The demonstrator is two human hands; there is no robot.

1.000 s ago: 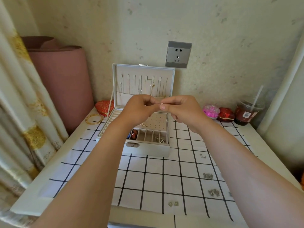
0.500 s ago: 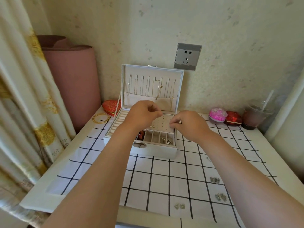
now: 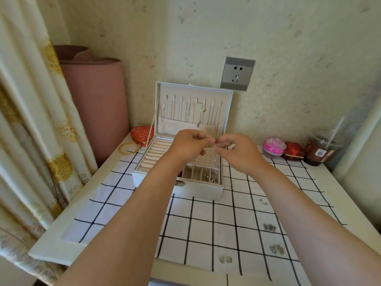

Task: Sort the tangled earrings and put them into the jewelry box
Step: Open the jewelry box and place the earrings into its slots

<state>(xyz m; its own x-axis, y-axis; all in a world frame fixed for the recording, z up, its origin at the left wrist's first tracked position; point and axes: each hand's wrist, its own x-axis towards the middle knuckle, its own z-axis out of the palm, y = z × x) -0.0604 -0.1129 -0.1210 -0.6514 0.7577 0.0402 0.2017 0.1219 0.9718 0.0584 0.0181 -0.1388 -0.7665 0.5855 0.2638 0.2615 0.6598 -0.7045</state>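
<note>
The white jewelry box (image 3: 198, 189) stands open at the back of the table, with necklaces hanging in its raised lid. My left hand (image 3: 190, 146) and my right hand (image 3: 237, 150) meet above the box's perforated earring panel. Their fingertips pinch a small thin earring (image 3: 216, 144) between them. It is too small to see in detail. Several pairs of small silver earrings lie on the checked cloth at the right: one pair (image 3: 269, 227), another (image 3: 276, 249), a third (image 3: 225, 259). A tiny loose piece (image 3: 262, 201) lies nearer the box.
A red heart-shaped box (image 3: 142, 135) and gold bangles (image 3: 128, 148) sit left of the jewelry box. A pink box (image 3: 273, 147), a red box (image 3: 293, 151) and a cup with a straw (image 3: 321, 150) stand at the back right. A pink roll (image 3: 97, 100) and curtain stand left.
My hands were pinched together, drew apart and lower over the box half a second ago, and now meet again fingertip to fingertip. The view has shifted slightly.
</note>
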